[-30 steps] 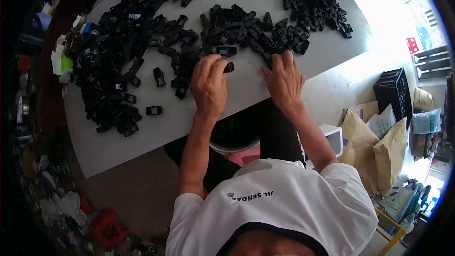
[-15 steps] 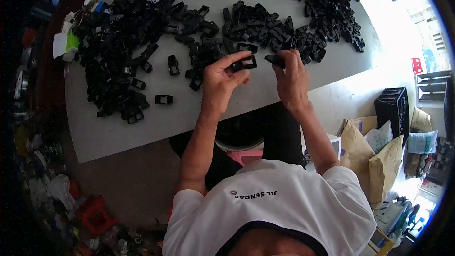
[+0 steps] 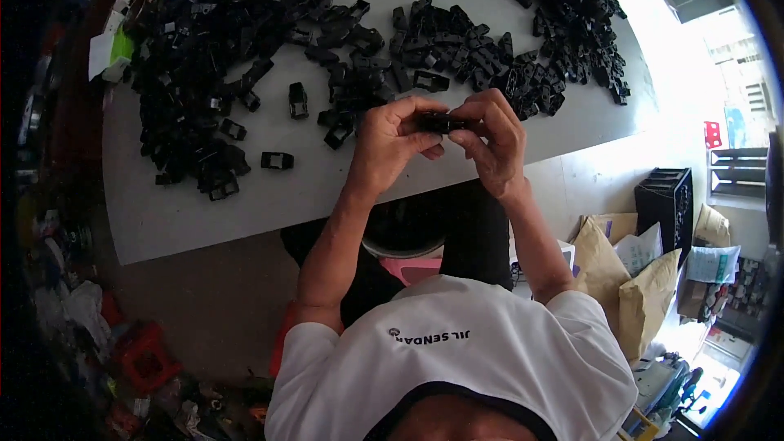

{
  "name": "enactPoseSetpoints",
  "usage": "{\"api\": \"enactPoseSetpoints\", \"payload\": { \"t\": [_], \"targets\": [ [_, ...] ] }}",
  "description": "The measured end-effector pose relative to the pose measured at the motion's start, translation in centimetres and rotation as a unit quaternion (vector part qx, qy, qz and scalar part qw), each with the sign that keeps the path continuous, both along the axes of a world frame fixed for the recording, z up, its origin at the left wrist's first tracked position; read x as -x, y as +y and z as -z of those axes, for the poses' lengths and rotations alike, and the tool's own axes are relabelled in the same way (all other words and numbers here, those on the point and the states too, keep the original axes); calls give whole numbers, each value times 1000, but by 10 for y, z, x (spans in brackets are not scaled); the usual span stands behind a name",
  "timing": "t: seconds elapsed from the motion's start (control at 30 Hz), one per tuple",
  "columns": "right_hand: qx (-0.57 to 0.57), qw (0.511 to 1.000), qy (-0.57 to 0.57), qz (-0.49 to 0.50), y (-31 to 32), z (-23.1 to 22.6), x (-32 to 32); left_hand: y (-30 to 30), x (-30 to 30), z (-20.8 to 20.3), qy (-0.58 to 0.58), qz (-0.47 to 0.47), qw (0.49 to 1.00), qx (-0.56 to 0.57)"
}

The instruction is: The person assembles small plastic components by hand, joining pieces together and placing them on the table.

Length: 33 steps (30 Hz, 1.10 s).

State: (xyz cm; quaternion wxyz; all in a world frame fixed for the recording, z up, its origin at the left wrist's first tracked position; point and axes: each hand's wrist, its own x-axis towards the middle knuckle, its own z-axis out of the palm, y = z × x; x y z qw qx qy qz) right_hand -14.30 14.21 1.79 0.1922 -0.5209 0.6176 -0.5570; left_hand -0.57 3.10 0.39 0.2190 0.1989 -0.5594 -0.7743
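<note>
Over the near part of the table, my left hand [image 3: 389, 144] grips a small black plastic shell [image 3: 433, 122] with thumb and fingers. It looks like a toy car body. From the other side my right hand [image 3: 496, 147] closes on a black plastic piece at the shell's right end. The fingers hide most of both pieces, so how they fit together cannot be seen. Just beyond my hands lies a black open-framed shell [image 3: 431, 81]. Two similar loose shells, one upright on the page [image 3: 298, 101] and one crosswise [image 3: 277, 161], lie to the left.
Heaps of black plastic parts cover the white table [image 3: 180, 224] at left [image 3: 188, 82], middle [image 3: 457, 45] and far right [image 3: 572, 24]. A dark round tub [image 3: 404, 229] is below the table edge. Brown paper sacks [image 3: 600, 269] and a black crate [image 3: 663, 204] stand right; a red crate [image 3: 145, 359] lies lower left.
My right hand has moved left and brought its black piece up against the shell in my left hand. Both hands now meet; before, they were apart. The view has shifted slightly.
</note>
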Motion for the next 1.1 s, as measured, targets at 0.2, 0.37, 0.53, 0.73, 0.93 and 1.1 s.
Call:
{"api": "enactPoseSetpoints", "payload": {
  "t": [0.2,0.37,0.53,0.73,0.93,1.1],
  "targets": [
    [-6,1000,-21,0,-1,7,1,1,-1,-5,0,3,1000,-25],
    [-51,997,40,45,-2,-8,-12,6,1,1,20,-40,999,-7],
    [-183,974,-129,-29,13,-12,-10,22,-2,-5,50,-44,997,30],
    [-42,989,131,-47,50,11,-42,-9,-44,-27,-124,-172,854,474],
    [-182,961,194,-73,65,95,-72,-18,-52,-8,-404,-153,739,517],
    [-36,969,232,-71,80,43,-44,-24,-59,-16,-394,-157,774,470]
  ]
}}
